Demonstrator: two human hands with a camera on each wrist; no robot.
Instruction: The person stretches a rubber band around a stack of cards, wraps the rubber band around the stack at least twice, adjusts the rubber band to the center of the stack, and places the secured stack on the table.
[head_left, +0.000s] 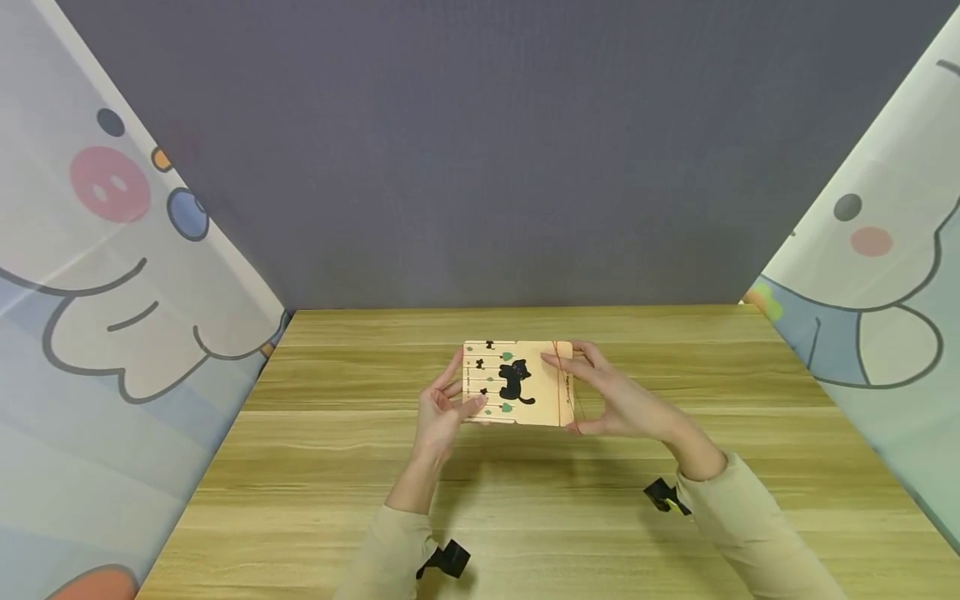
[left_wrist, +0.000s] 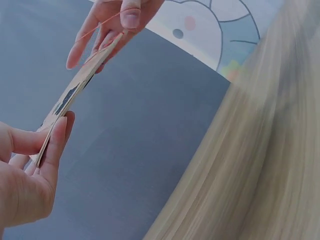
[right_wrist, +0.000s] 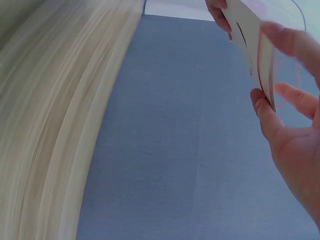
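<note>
A cream notebook point(head_left: 540, 404) with a black cat and green leaves on its cover is held up above the table. My left hand point(head_left: 438, 421) grips its left edge, thumb on the cover and fingers beneath. A thin red elastic cord point(head_left: 558, 387) runs across the notebook near its right edge. My right hand point(head_left: 618, 402) is at that edge, one finger over the cover and the thumb by the lower corner. In the left wrist view, the cord point(left_wrist: 102, 23) stretches away from the notebook, across the right thumb and fingers. The notebook's back is hidden in the head view.
Below the hands lies a wood-grain table point(head_left: 337, 467). A dark grey panel point(head_left: 510, 167) rises at its far edge. Cartoon-printed sheets point(head_left: 135, 267) stand along both sides. Black mounts point(head_left: 453, 558) are strapped to the wrists.
</note>
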